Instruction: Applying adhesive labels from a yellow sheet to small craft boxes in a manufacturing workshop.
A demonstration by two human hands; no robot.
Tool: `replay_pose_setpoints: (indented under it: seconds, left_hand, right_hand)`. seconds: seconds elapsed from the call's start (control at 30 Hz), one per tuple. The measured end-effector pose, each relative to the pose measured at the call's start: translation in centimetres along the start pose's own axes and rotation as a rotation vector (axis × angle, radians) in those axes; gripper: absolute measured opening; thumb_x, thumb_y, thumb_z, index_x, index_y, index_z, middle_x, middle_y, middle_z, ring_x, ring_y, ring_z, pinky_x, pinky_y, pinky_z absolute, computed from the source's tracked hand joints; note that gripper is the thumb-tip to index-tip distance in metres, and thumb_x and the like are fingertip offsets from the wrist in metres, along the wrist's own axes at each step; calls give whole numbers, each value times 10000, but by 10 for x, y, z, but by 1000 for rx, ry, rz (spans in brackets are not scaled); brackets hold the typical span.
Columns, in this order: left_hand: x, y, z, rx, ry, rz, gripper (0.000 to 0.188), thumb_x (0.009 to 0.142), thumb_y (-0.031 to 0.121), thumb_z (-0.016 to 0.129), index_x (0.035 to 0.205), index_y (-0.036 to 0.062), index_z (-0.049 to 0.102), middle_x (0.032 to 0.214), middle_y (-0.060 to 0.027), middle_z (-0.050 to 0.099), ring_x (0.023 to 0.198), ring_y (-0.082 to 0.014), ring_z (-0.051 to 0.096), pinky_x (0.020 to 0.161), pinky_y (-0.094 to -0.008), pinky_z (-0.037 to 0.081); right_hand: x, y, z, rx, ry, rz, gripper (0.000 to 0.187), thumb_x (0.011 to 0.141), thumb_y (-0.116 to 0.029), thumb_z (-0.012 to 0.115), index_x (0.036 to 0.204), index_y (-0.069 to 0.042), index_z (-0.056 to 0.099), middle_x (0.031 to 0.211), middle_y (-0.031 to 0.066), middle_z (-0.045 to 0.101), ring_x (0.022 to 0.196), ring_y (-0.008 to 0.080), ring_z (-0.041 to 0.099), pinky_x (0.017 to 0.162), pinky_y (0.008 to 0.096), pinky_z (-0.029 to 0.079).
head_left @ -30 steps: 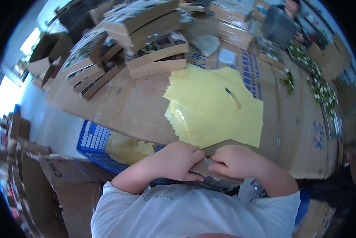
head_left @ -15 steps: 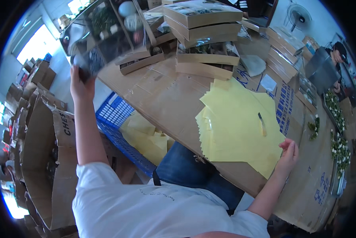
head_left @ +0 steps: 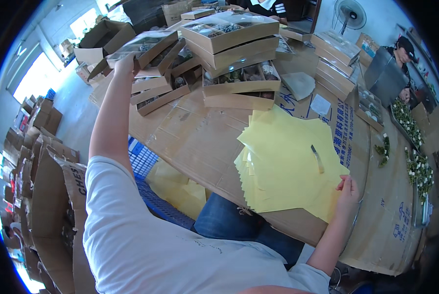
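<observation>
My left hand [head_left: 125, 66] is stretched out to the far left of the table. Its fingers are closed on the near edge of a shallow cardboard box [head_left: 148, 40] with a clear top and divided contents, over other such boxes [head_left: 163, 98]. At the right, my right hand [head_left: 347, 191] pinches the corner of a yellow sheet in a fanned stack of yellow sheets [head_left: 283, 171]. On that stack lies a small cutter knife [head_left: 317, 159] with a dark end and a yellowish end.
Stacked boxes [head_left: 241, 100] stand at the table's back, more boxes [head_left: 334, 71] at back right. A blue crate [head_left: 165, 203] with yellow sheets sits below the left edge. Green-and-white sprigs [head_left: 419, 171] lie at far right near another person [head_left: 403, 54]. Large cartons [head_left: 53, 210] line the left.
My left hand has swung the box from upright in the air at the left to nearly flat over the far-left boxes. The right hand stays at the sheets' corner. The view has shifted.
</observation>
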State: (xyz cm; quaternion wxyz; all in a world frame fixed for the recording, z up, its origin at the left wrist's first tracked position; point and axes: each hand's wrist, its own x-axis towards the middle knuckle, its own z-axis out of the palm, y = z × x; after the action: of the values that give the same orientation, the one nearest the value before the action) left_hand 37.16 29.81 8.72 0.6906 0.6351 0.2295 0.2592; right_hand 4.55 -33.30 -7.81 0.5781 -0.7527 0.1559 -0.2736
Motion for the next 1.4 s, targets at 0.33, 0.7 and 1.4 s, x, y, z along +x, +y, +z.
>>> replay_pose_setpoints:
  seconds: [0.33,0.7,1.4]
  left_hand:
    - [26,43,-11,1011,46,1154,468,883,322,464,1282,91,540,1367,-148,470,1328,-310,351,1116,-410,219]
    - [71,11,33,1378,-490,622,580,954,457,345,1419,111,374,1451,-172,370,1345,-325,344,1110,-394,258]
    - [-109,-49,-9,279,-232,950,277,969,196,476,1133,17,610,1100,-93,607,1036,-176,541,919,-296,398]
  right_hand:
    - [-8,-16,14,-35,-92,13,307,996,-218,434,873,-9,623,663,-18,469,631,67,445,584,214,363]
    - [-5,-2,11,-10,-72,68,287,991,-230,467,870,-21,621,643,-29,460,594,59,424,554,211,350]
    - [-14,-18,11,-75,-78,-19,233,956,-180,512,870,-12,648,683,7,529,633,74,494,582,231,420]
